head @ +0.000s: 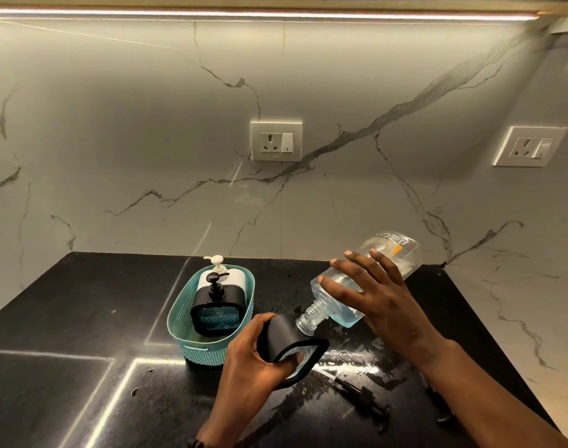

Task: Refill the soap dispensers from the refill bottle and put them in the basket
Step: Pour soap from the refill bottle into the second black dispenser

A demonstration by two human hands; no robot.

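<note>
Two pump dispensers (216,294) already in the teal perforated basket (179,321), my right hand (378,294) clasps the tilted clear refill bottle (366,279), pouring into the black dispenser (290,344) gripped in my left hand (248,360).

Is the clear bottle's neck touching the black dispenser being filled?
Touching: the head view shows the refill bottle tipped down, its ribbed neck meeting the black dispenser with no visible gap.

Right hand (378,297) tips refill bottle (370,282), neck at black dispenser (287,342) held by left hand (253,360); basket (208,318) left, holding two dispensers.
</note>
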